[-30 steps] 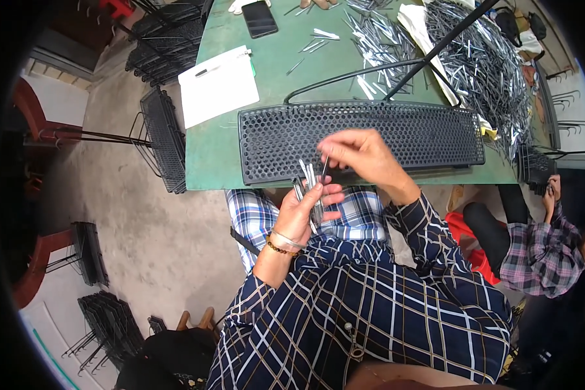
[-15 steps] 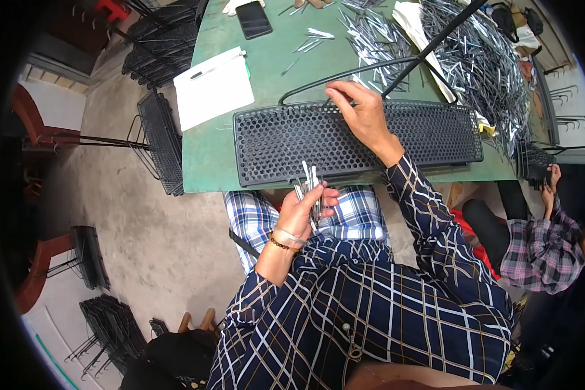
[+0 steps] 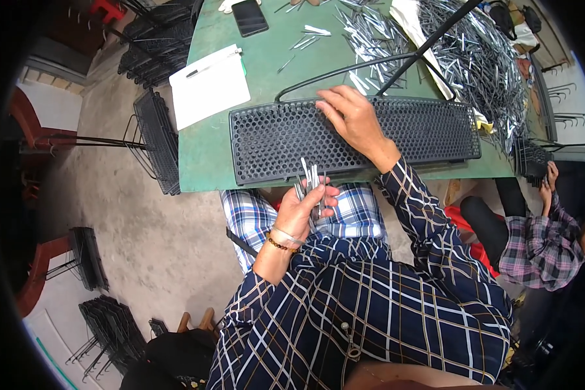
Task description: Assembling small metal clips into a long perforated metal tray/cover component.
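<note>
A long black perforated metal rack (image 3: 273, 140) lies along the near edge of the green table, its rod frame rising at the far side. My right hand (image 3: 354, 120) is over the rack's middle, near its far edge. Its fingers are loosely bent with the thumb apart, and nothing shows between them. Below the rack's near edge, above my lap, my left hand (image 3: 299, 211) is closed around a bundle of thin silver-grey metal strips (image 3: 310, 174). The upper ends of the strips fan out in front of the rack.
A large heap of similar strips (image 3: 481, 65) lies at the table's far right, with loose ones left of it. A phone (image 3: 250, 17) and a white pad (image 3: 209, 91) with a pen are at far left. Black racks (image 3: 156, 140) stand left. Another person (image 3: 543, 244) sits at right.
My right hand has moved slightly left and nearer to me, and its thumb has parted from the fingers. My left hand keeps the strips in nearly the same place.
</note>
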`<action>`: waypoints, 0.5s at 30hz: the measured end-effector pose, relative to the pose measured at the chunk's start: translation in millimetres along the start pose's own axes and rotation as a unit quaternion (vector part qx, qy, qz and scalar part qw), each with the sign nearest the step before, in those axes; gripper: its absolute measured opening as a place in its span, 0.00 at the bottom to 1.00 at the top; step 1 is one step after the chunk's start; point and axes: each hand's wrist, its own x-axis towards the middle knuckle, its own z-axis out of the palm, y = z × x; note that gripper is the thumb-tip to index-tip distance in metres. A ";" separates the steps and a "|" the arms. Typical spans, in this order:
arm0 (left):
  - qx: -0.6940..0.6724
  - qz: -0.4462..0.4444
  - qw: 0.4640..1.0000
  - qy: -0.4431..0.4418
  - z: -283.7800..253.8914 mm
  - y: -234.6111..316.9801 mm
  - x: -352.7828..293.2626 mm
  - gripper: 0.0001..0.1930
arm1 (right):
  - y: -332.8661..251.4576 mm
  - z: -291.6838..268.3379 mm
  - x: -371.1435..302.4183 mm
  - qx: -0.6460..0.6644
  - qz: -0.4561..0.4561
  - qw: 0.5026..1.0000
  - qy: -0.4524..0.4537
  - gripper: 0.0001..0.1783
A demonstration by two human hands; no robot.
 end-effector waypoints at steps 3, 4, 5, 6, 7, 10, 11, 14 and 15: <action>0.024 0.040 0.999 -0.013 0.0 1.5 -1.0 0.12 | -21.8 -15.4 -3.2 0.166 0.139 0.974 -0.061 0.10; 0.042 0.052 0.998 -0.016 0.0 2.2 -1.9 0.12 | -27.9 -16.9 -6.3 0.245 0.168 0.942 -0.156 0.11; 0.060 0.064 0.996 -0.025 2.4 4.0 -2.5 0.12 | -35.2 -23.5 -7.6 0.315 0.195 0.895 -0.248 0.11; 0.060 0.063 0.996 -0.028 3.3 4.6 -1.8 0.12 | -44.5 -28.2 -8.7 0.329 0.217 0.877 -0.275 0.13; 0.070 0.066 0.994 -0.047 3.5 4.9 -1.7 0.12 | -48.9 -31.0 -7.9 0.338 0.229 0.860 -0.306 0.13; 0.080 0.060 0.992 -0.075 7.0 4.9 -1.1 0.12 | -37.1 -28.6 -15.7 0.461 0.291 0.797 -0.260 0.11; 0.076 0.052 0.993 -0.078 6.0 3.8 -1.5 0.12 | -34.4 -27.4 -14.2 0.482 0.285 0.801 -0.213 0.10; 0.048 0.028 0.996 -0.070 1.4 -1.7 3.5 0.13 | -19.5 -30.7 -0.1 0.341 0.277 0.896 -0.067 0.09; 0.029 0.016 0.997 -0.067 1.3 -3.0 5.7 0.14 | -12.8 -30.8 3.7 0.250 0.243 0.937 -0.020 0.09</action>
